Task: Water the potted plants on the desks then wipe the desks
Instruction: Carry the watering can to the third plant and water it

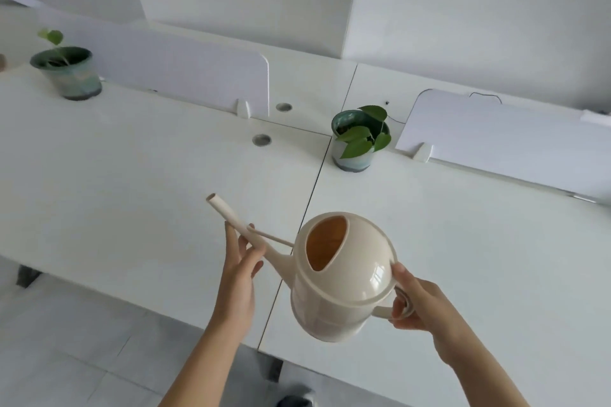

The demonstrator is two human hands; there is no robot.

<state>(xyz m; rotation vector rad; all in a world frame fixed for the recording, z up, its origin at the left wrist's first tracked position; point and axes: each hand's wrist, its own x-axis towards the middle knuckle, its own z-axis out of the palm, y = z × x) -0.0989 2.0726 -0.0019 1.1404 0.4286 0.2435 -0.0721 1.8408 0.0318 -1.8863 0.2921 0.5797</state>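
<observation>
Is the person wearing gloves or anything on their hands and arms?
No gloves, rings or watch show on the left hand or right hand. The left arm and right arm are bare to the picture's edge, with no sleeves in view.

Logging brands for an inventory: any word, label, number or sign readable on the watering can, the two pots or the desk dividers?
None can be read.
The watering can is plain cream; the near pot, the far pot, the left divider and the right divider show no print.
A thin dark squiggle on the right divider is not legible writing.
</observation>
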